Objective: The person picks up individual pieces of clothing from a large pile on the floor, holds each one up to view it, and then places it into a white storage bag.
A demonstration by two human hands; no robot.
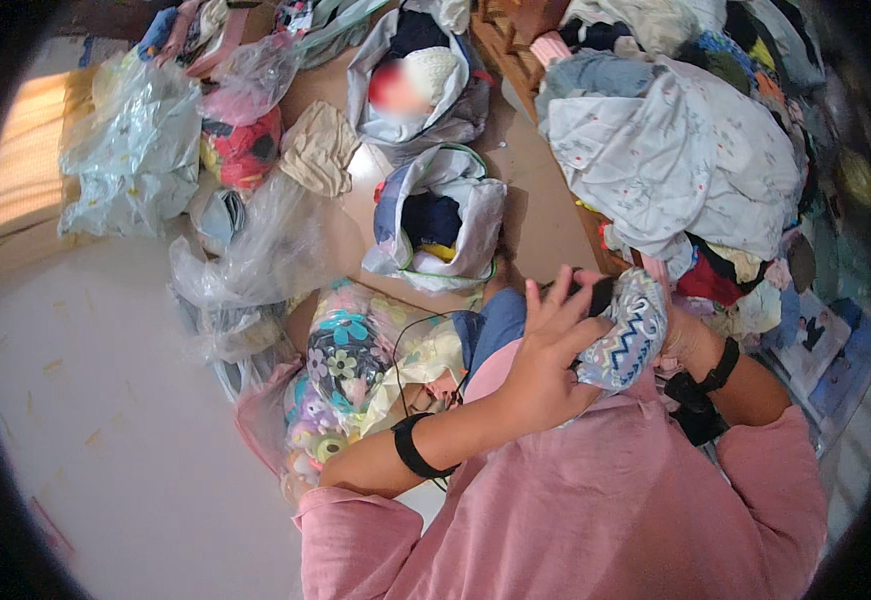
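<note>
Close to my chest is a folded, bunched light blue-grey cloth [627,335] with zigzag patterning. My left hand [555,340] lies against its left side, fingers stretched and spread, the thumb side touching the fabric. My right hand [683,335] grips the bundle from the right; most of its fingers are hidden behind the cloth. Beyond my left fingertips sits a small black item [591,290], partly covered, whose kind I cannot make out. In front of me stands an open whitish cloth bag [483,215] with dark and yellow fabric inside.
A large clothes heap, topped by a white printed cloth [695,150], fills the right. Another open bag [360,95] stands farther off. Clear plastic bags [265,235] and a blue-tinted bag [130,150] lie left. Flower-patterned goods [340,365] sit near my left forearm, beside a thin black cable.
</note>
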